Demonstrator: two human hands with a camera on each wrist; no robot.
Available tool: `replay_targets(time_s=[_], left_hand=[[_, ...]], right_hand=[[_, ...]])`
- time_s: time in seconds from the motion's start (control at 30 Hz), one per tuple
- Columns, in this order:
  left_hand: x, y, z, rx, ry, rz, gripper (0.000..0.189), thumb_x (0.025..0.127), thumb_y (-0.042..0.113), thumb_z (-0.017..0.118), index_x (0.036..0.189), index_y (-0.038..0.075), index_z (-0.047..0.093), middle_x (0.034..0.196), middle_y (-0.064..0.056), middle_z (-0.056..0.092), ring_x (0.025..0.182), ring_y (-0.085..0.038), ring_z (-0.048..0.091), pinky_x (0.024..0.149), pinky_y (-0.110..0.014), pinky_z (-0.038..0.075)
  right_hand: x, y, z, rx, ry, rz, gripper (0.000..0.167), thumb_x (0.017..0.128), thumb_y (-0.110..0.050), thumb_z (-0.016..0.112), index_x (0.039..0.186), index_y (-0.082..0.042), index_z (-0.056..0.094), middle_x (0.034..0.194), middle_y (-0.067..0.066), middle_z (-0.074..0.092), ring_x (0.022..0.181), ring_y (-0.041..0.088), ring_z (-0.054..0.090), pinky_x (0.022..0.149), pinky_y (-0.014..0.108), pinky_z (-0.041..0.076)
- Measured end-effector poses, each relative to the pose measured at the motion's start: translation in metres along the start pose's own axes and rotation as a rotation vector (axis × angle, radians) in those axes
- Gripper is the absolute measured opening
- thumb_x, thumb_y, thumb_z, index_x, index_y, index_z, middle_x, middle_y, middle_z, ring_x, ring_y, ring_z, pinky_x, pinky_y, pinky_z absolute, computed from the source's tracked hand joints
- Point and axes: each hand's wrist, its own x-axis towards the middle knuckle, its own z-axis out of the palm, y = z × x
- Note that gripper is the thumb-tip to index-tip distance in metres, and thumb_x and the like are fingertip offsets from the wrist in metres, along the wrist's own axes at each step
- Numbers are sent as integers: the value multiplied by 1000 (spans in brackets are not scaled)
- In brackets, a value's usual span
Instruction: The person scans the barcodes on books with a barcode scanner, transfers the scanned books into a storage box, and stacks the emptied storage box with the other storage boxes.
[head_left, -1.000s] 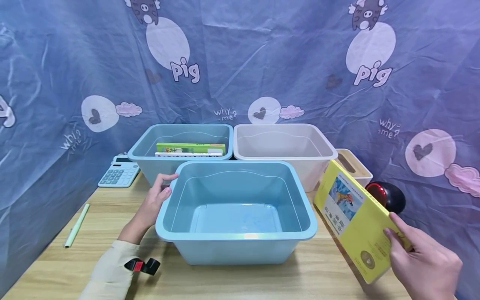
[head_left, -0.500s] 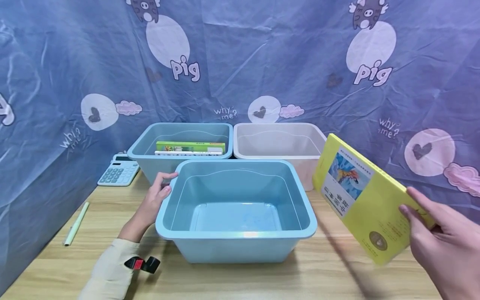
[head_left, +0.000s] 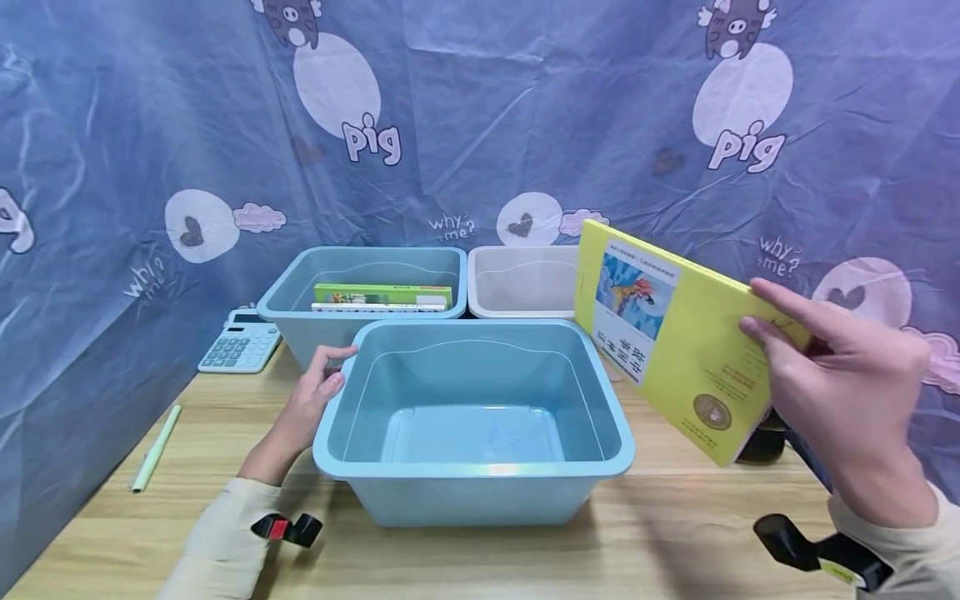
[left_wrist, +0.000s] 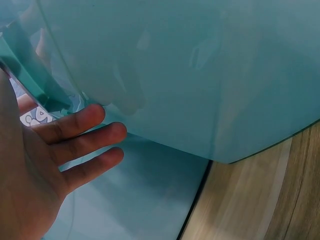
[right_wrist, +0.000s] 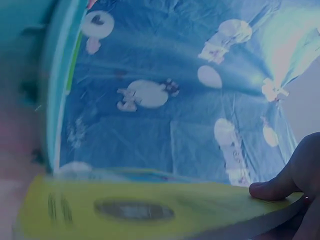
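Note:
A yellow book [head_left: 675, 367] with a picture label is tilted in the air at the front bin's right side, in the head view. My right hand [head_left: 847, 383] grips its right end, thumb on the near cover; the yellow cover [right_wrist: 135, 207] fills the lower part of the right wrist view. A blue plastic bin [head_left: 472, 433] stands at the front middle with nothing inside. My left hand [head_left: 307, 400] holds its left rim near the back corner. Several of the left hand's fingers [left_wrist: 90, 142] lie beneath the rim in the left wrist view; its thumb is hidden there.
Behind stand a second blue bin [head_left: 300, 308] holding a green book [head_left: 382, 293] and a white one [head_left: 378, 308], and a whitish bin [head_left: 517, 283]. A calculator [head_left: 240, 342] and a pale green pen [head_left: 156, 448] lie left. A black object [head_left: 763, 442] is partly behind the yellow book.
My right hand has raised the yellow book and carried it leftward; it now covers part of the whitish bin. My left hand and the front bin have stayed in place.

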Motion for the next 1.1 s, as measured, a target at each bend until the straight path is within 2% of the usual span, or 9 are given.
replay_targets(time_s=[0.1,0.17,0.37,0.57,0.7,0.83,0.9,0.97,1.1], left_hand=[[0,-1,0,-1,-3,-12,39,104,17,38,137,-5,40,142,-31,51,107,1,58,84,-18,52],[0,-2,1,-6,-4,-16,40,104,17,38,137,-5,40,141,-31,52,104,7,56,84,-19,52],[1,-2,2,-16,-11,-19,41,103,18,39,137,-5,40,140,-31,52,104,5,57,84,-20,53],[1,-1,1,-7,-6,-29,42,103,20,39,138,-4,39,142,-31,51,104,4,56,83,-19,53],[1,-2,0,4,0,-28,41,103,20,39,138,-4,40,140,-31,52,105,-2,58,83,-20,53],[1,-4,0,4,-5,-22,42,104,20,38,138,-4,39,141,-30,52,111,-25,60,84,-21,53],[1,-5,1,1,-8,-18,42,104,20,38,139,-3,39,142,-30,51,112,-31,59,84,-21,53],[1,-5,1,-3,-8,-13,42,104,20,38,139,-3,39,142,-30,51,112,-28,60,84,-21,53],[0,-5,1,-11,-7,-9,41,104,19,39,139,-3,40,141,-30,51,109,-11,59,84,-22,54]], right_hand=[[10,-7,7,29,-8,-6,31,75,10,78,102,-4,79,87,-39,63,58,-20,51,51,0,34],[15,-10,9,17,-12,-10,30,76,7,78,103,-7,80,85,-41,62,55,-21,49,48,2,32],[31,-18,9,16,0,4,30,78,6,77,104,-9,80,86,-39,63,58,-21,54,50,2,35],[51,-29,23,159,5,63,29,78,7,79,102,-8,80,86,-22,74,62,-9,65,54,6,45],[67,-36,49,284,-23,70,27,76,10,78,100,-3,79,87,-16,76,60,-3,66,56,9,49],[81,-42,83,386,-105,75,29,76,13,78,102,0,78,94,-3,79,64,-2,69,60,13,54],[86,-44,103,438,-153,84,30,77,14,77,104,1,77,97,7,78,67,-1,71,62,16,56],[91,-44,124,498,-210,91,30,79,14,75,106,3,76,101,15,76,73,0,73,66,19,58],[98,-40,167,623,-309,139,29,82,13,73,110,4,74,107,25,73,80,4,75,72,22,59]])
